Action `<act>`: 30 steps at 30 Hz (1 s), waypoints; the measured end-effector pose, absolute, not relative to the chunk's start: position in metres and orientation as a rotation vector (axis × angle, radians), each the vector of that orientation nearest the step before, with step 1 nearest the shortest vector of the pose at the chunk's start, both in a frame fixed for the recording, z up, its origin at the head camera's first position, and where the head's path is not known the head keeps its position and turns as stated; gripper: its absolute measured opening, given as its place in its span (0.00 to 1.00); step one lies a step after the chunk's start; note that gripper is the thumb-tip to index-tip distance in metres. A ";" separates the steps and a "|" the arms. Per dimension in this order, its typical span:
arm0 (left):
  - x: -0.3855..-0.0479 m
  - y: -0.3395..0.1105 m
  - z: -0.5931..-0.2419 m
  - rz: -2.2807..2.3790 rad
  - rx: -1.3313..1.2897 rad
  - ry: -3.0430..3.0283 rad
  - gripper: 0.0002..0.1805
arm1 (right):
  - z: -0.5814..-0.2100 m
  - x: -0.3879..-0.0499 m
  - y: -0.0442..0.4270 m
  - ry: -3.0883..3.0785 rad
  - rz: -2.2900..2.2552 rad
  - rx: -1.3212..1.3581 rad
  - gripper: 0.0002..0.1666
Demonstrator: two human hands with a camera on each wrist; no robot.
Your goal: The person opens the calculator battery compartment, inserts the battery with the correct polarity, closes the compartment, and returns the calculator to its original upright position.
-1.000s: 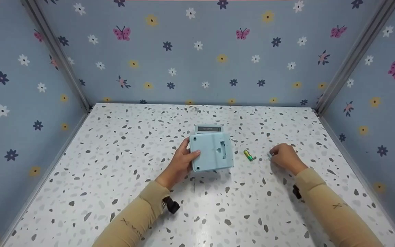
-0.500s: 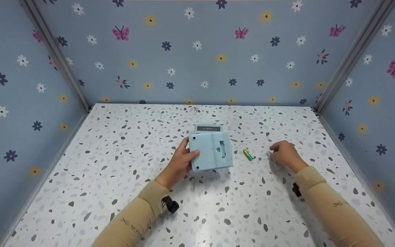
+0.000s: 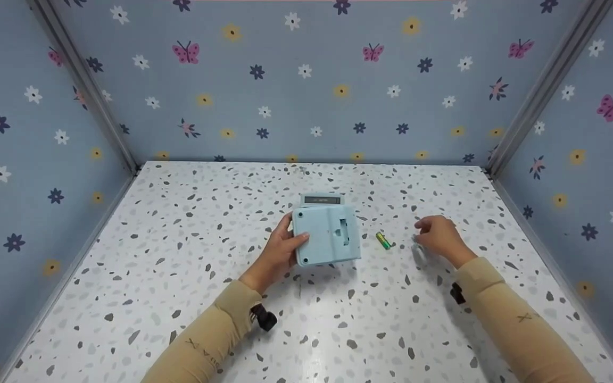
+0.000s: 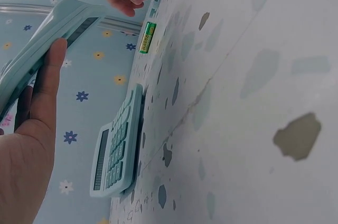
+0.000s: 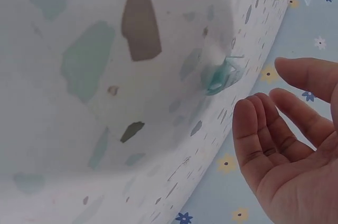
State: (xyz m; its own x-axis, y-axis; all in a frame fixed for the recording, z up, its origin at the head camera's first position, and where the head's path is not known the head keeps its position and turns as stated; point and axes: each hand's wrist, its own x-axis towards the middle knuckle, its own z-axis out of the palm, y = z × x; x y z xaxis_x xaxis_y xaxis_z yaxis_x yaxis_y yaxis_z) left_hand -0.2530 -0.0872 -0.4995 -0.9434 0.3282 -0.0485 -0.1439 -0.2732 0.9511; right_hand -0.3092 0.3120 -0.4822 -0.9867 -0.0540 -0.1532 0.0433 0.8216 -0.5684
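Your left hand is gripping a light-blue calculator by its left edge, thumb lying on the back, other fingers curling underneath. You are holding it clear of the table, keys facing down, back facing up toward your head; a narrow slot is showing near its right side.

Your right hand is hovering farther right, holding nothing: fingers loosely bent, thumb standing apart from them. Near those fingertips, but apart from them, a small blue-green plastic piece is lying on the table. Its exact shape is blurring in the right wrist view.

Between your two hands, a green-and-yellow battery is resting on its side, touching neither.

Behind your held calculator, a second calculator is sitting on the tabletop, keys and screen facing up. Flowered blue walls are enclosing the back and sides.
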 end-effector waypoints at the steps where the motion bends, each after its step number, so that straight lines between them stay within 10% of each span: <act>1: -0.253 -0.087 -0.499 2.285 0.229 1.676 0.38 | -0.482 -0.309 0.311 2.845 -0.898 -0.010 0.27; 30: -0.252 -0.088 -0.497 2.274 0.231 1.712 0.37 | -0.484 -0.309 0.283 2.816 -0.956 -0.059 0.28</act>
State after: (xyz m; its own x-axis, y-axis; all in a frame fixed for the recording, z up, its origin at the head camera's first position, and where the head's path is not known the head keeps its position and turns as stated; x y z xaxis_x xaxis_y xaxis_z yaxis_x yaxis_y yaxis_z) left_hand -0.2517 -0.0881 -0.4965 -0.9468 0.3192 -0.0424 -0.1290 -0.2554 0.9582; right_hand -0.3092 0.2827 -0.4844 -0.9854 -0.0908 -0.1444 0.0158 0.7941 -0.6076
